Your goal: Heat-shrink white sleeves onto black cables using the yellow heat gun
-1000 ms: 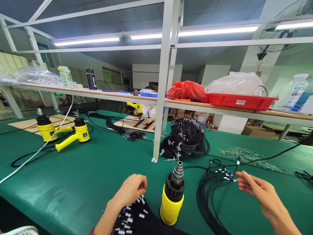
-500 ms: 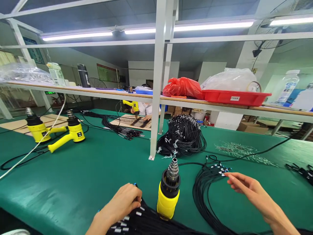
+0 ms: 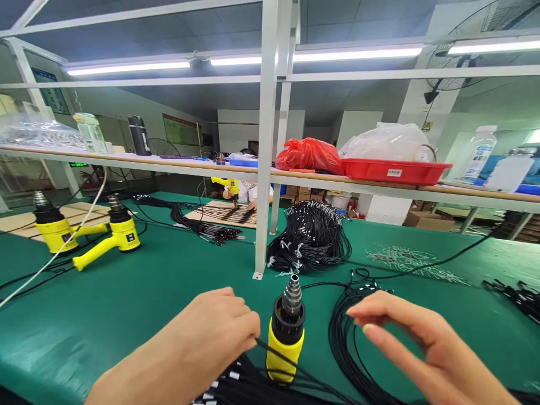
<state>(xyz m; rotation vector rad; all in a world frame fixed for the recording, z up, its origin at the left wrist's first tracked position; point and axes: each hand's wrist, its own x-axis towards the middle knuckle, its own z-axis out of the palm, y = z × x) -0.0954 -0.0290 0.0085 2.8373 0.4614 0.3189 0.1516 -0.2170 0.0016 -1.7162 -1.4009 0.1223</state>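
The left hand [image 3: 223,322] grips thin black cables [image 3: 310,379], which run diagonally across the front of an upright yellow-and-black heat gun [image 3: 287,339] with a stepped metal nozzle. The right hand [image 3: 441,344], thumb and fingertips apart, is positioned near a curved bundle of black cables [image 3: 341,343]. Below the left hand lies a black cable bundle with white tags [image 3: 253,388]. All rest on a green-covered bench [image 3: 181,270]. A large tied heap of black cables [image 3: 312,236] sits beside a white metal post [image 3: 264,225]. Two further yellow heat guns [image 3: 126,233] stand at left.
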